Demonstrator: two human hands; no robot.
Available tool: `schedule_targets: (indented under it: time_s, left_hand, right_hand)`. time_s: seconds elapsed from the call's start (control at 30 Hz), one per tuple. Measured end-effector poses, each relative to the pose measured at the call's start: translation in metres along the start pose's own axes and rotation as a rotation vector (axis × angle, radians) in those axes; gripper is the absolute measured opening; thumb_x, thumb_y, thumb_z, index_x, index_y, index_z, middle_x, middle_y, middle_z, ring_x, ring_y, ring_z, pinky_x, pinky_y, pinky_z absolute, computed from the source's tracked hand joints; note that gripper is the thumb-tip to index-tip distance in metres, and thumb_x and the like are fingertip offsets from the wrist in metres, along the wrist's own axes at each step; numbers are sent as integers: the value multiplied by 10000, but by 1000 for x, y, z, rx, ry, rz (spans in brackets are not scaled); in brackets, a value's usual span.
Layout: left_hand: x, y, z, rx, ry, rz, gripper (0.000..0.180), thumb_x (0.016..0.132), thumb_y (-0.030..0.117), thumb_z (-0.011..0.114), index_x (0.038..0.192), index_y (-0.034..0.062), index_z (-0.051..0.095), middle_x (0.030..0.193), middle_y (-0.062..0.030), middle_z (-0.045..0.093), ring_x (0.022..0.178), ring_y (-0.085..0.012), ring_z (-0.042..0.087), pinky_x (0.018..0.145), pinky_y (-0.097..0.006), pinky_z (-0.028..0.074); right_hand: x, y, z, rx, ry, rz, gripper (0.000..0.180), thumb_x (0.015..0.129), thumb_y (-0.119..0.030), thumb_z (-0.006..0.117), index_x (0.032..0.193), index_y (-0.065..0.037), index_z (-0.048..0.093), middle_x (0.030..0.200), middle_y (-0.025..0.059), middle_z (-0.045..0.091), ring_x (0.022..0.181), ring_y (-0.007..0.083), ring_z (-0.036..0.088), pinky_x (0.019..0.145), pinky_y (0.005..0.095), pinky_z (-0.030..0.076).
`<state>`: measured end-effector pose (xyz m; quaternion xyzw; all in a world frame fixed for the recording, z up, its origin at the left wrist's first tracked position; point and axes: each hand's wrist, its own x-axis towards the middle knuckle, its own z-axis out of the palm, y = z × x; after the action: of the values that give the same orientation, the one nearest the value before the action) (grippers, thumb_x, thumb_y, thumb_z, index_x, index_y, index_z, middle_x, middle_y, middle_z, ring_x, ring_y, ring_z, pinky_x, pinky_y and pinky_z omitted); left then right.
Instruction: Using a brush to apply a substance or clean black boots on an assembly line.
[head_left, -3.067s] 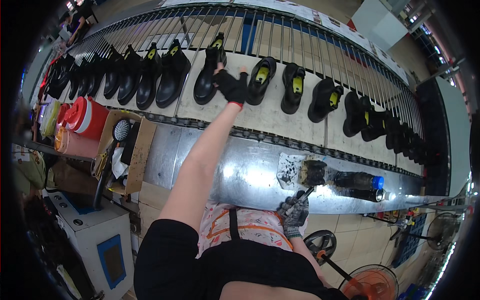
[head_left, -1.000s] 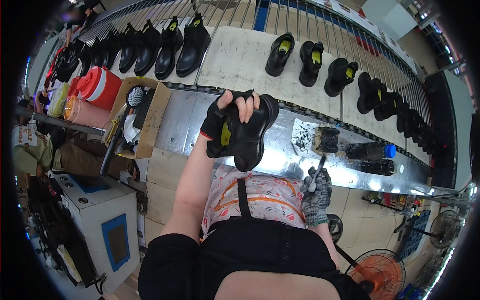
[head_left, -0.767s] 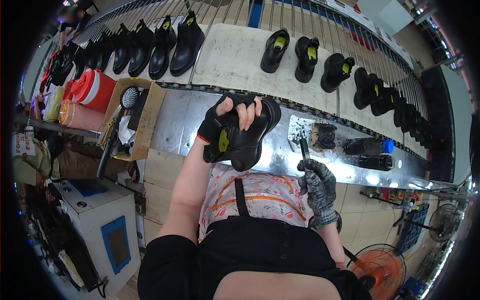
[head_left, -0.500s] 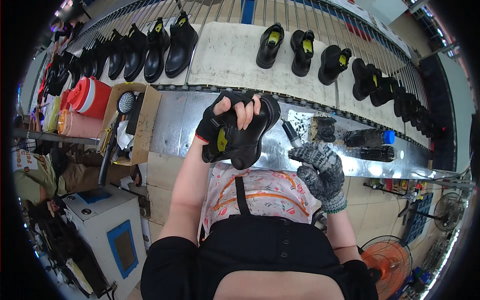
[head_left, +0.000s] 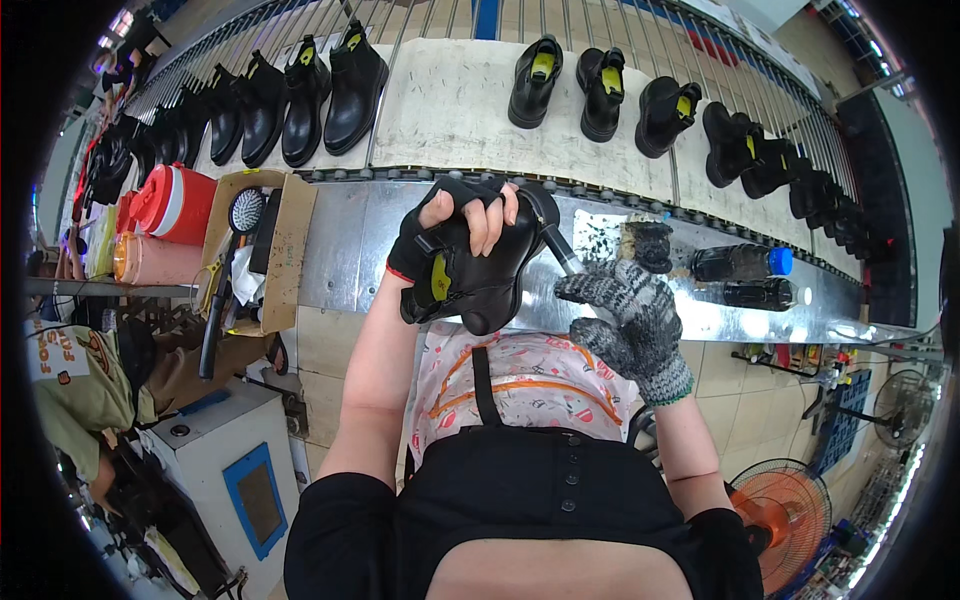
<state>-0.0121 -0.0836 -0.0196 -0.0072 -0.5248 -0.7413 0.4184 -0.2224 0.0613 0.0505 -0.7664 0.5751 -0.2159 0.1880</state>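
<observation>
A black leather ankle shoe (head_left: 478, 275) with a yellow-green lining hangs on its side above the metal bench edge. My left hand (head_left: 470, 215), in a black fingerless glove, is closed around it, fingers across the upper. My right hand (head_left: 635, 325) wears a grey knitted glove. At its fingertips is a short black stick-like tool (head_left: 552, 243) with a silvery lower part, its black end against the edge of the shoe's sole. The fingers' exact grip on it is partly hidden.
Beyond the bench runs a rack line with black boots (head_left: 355, 90) at left and low shoes (head_left: 538, 85) at right. Near my right hand are a dark sponge-like block (head_left: 648, 247) and dark-filled bottles (head_left: 730, 263). A cardboard box (head_left: 285, 250) with brushes stands left. Another person sits at far left.
My right hand and the black tool have moved left, and the tool now meets the shoe's sole edge. The shoe has shifted only slightly in my left hand.
</observation>
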Motion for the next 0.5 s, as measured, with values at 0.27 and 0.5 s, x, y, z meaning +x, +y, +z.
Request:
schedule_targets:
  time_s: [0.27,0.5]
  left_hand:
    - [-1,1,-11,-53,70,12,663,926,547,349,500,55,474,554,-64,464,852,-226,420,911,-334,303]
    - [-7,2,-36,-106,144,77,658,948,545,292,518,82,475,566,-38,446,853,-202,376,907,-317,269]
  right_hand:
    - [6,20,27,-47,122,-184,352,681,-327,673,1028,-270,680,870,13,583,735,213,563,598,347,453]
    - [13,21,62,20,207,-204,354,653,-274,627,1002,-277,691,873,-7,601,762,209,557,630,368,443]
